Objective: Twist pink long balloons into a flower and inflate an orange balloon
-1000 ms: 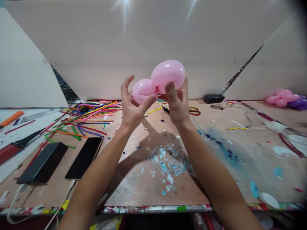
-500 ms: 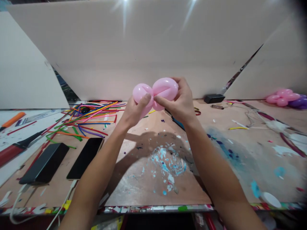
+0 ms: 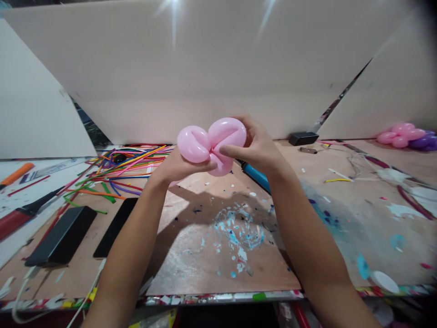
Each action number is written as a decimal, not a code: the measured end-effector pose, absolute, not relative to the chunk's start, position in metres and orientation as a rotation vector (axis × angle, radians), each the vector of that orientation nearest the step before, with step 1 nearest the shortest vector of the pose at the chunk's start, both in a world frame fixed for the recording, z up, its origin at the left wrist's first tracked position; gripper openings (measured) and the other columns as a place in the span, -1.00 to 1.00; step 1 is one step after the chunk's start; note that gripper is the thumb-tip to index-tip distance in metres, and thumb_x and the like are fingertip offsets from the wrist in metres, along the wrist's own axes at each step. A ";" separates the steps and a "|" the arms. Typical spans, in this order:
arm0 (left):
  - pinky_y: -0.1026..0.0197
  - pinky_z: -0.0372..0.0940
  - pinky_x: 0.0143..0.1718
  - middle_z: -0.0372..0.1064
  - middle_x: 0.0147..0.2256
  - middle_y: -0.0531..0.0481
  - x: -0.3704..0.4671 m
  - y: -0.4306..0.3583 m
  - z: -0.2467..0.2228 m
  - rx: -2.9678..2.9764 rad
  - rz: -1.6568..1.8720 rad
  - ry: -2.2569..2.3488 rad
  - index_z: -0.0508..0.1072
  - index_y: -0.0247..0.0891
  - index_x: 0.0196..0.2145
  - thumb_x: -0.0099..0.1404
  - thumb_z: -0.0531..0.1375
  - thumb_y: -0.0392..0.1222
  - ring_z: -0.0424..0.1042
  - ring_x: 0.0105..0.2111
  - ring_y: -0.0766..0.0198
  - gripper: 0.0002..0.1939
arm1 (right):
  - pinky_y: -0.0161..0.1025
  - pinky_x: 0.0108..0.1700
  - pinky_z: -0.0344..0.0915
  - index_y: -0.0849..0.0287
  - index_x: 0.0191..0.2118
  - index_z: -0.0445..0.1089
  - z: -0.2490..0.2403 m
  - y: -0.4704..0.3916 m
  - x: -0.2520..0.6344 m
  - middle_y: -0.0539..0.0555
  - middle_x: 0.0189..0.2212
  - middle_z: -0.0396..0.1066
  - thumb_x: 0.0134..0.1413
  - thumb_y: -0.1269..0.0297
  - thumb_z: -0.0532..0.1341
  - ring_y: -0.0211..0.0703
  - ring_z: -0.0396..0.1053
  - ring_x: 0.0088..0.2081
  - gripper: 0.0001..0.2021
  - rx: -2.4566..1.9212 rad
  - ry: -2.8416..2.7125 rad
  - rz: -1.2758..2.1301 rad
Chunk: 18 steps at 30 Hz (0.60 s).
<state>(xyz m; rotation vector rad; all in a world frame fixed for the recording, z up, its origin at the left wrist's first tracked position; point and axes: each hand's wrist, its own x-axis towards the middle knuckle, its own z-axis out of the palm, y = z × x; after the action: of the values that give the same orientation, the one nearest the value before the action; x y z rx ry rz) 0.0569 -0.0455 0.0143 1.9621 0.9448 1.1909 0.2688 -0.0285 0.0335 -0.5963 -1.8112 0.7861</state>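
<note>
Backdrop: tall white panels (image 3: 218,64) behind a paint-flecked wooden worktop (image 3: 191,273).
Mid-air: glossy pink twisted balloon (image 3: 193,143), round lobes meeting at a tight twist, up over the worktop!
Left hand (image 3: 174,166): pinching it, thumb under the left lobe, fingers hidden behind.
Right hand (image 3: 256,148): pinching too, thumb pressed near the twist, fingers curled behind the right lobe.

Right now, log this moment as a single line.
left hand: holding pink balloon | right hand: holding same balloon | balloon: rounded lobes | nearby: coloured strips, black phone
</note>
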 end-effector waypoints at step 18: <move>0.08 0.50 -0.23 0.54 -0.34 -0.06 0.045 -0.040 0.012 2.046 0.741 0.557 0.59 -0.16 -0.24 -0.12 0.47 0.02 0.55 -0.25 0.06 -0.55 | -0.26 -0.19 0.42 0.13 0.00 0.38 0.018 -0.013 0.267 0.09 -0.15 0.47 -0.28 0.09 0.48 -0.08 0.45 -0.14 -0.37 -0.348 -1.799 1.416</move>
<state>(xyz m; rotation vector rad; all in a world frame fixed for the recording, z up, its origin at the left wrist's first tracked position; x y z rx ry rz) 0.0451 -0.0402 0.0123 2.0464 0.5574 0.7411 0.2670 -0.0135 0.0177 -0.3476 -1.7994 1.4157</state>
